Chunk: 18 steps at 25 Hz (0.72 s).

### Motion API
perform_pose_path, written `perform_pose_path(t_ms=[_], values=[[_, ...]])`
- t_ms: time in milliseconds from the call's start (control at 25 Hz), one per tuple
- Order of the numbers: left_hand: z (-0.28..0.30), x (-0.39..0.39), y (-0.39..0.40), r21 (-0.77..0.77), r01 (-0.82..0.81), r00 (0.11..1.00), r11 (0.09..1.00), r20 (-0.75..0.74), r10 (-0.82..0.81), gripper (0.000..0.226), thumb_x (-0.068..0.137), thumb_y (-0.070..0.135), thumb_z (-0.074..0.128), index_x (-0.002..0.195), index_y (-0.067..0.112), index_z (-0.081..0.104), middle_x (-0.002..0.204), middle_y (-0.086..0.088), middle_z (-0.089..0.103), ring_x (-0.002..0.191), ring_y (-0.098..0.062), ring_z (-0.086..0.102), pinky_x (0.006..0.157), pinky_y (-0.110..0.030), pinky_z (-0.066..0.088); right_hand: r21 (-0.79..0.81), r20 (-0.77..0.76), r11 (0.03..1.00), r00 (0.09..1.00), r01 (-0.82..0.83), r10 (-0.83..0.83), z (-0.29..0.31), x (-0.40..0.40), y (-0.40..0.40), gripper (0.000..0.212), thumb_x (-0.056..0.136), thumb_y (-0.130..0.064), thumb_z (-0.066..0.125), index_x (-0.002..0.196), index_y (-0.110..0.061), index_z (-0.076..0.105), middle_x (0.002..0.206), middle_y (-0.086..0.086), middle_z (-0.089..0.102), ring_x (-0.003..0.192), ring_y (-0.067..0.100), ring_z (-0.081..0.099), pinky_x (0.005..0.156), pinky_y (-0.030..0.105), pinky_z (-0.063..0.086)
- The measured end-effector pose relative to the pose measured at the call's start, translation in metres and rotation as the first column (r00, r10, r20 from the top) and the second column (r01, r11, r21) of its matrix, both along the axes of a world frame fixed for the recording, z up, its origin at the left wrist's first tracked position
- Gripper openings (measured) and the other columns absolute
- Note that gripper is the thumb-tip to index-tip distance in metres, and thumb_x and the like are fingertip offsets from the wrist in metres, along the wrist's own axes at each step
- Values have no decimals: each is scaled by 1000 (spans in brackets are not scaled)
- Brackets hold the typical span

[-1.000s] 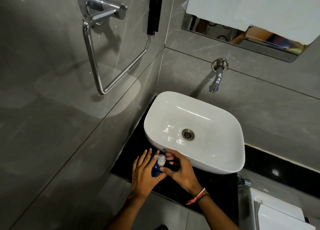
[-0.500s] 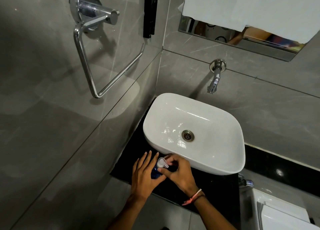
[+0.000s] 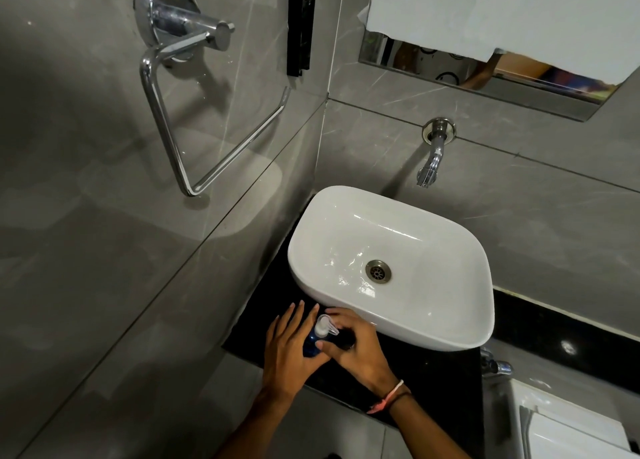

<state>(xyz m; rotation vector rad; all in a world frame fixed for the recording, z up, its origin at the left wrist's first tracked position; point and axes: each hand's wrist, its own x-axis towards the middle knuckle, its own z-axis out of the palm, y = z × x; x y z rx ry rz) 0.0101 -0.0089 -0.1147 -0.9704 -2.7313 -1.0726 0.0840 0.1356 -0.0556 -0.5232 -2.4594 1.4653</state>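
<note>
The blue pump bottle [image 3: 317, 335] stands at the front left corner of the black counter [image 3: 433, 382], just in front of the basin [image 3: 433, 327]. It is steadied by the left hand [image 3: 289, 351], whose fingers lie straight and slightly spread along its left side. The right hand [image 3: 356, 348] is curled round the clear pump head. The pump is best pressed straight down with the base braced, so tipping is avoided. Room is tight, with the counter edge in front and the basin close behind. Bare counter is found only to the right.
</note>
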Motion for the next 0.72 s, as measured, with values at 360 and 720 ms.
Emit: perform_pose_path(t_ms=[360, 720], values=[[3, 1, 0, 22, -2, 1000, 1000, 1, 2, 80, 64, 39, 87, 135, 17, 58, 138, -14, 59, 131, -33, 51, 102, -59, 45, 13, -29, 1000, 999, 14, -13, -1, 1, 1, 34, 68, -12, 96, 93, -18, 74, 108, 3, 76, 101, 15, 72, 92, 36, 59], [3, 2, 0, 0, -10, 1000, 1000, 11, 10, 82, 65, 44, 86, 137, 19, 56, 141, -11, 58, 133, -31, 49, 106, -55, 41, 66, -26, 998, 1000, 9, -7, -4, -3, -1, 37, 74, -21, 93, 105, -19, 73, 105, -5, 74, 100, 8, 68, 89, 20, 56]])
